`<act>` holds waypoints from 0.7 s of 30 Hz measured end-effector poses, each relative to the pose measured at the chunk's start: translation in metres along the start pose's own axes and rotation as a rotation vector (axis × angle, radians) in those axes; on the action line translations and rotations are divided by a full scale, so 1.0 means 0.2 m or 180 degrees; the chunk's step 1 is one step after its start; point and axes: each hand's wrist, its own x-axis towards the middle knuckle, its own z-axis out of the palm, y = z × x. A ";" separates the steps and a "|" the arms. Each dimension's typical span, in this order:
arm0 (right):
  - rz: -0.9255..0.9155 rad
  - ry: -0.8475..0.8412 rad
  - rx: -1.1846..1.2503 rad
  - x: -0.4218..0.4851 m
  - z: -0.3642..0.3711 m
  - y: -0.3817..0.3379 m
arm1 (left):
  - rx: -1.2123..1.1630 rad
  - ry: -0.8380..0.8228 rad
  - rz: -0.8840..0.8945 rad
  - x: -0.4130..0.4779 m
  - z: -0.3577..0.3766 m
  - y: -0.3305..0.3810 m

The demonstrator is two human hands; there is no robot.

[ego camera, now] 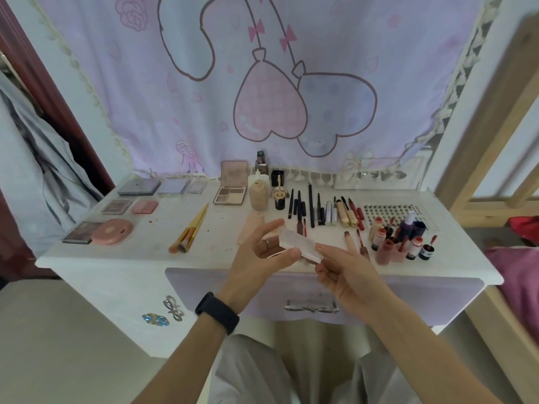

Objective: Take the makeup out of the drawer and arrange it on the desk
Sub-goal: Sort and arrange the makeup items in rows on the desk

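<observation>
Above the front edge of the white counter, a person holds a pale flat packet between both hands, tilted so its right end sits lower. The left hand, with a ring on one finger and a black wristband, pinches the packet's left end between thumb and fingers. The right hand pinches the right end, its other fingers loosely curled. Makeup is laid out across the counter behind the hands. Closed eyeshadow palettes and a round pink compact lie on the left, with yellow-handled brushes lying diagonally near them. An open palette stands at the back, beside a beige bottle. A row of dark pencils and tubes lies side by side in the middle. On the right, a tray of false lashes lies behind a cluster of small red-capped bottles. Below the counter's edge is a lilac drawer with a silver bow-shaped handle. A lilac curtain printed with heart-shaped balloons hangs behind the counter.
</observation>
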 end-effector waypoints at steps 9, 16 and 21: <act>-0.0709 -0.0422 -0.1683 -0.05 -0.03 0.00 | -0.0281 0.0319 -0.0184 0.01 0.08 -0.06; -0.1658 -0.0039 -0.2549 -0.07 -0.01 0.04 | -0.0608 0.0138 -0.0261 0.00 0.10 -0.05; -0.1971 0.0144 -0.2773 -0.07 0.03 0.04 | -0.0750 0.0161 -0.0220 0.01 0.11 -0.03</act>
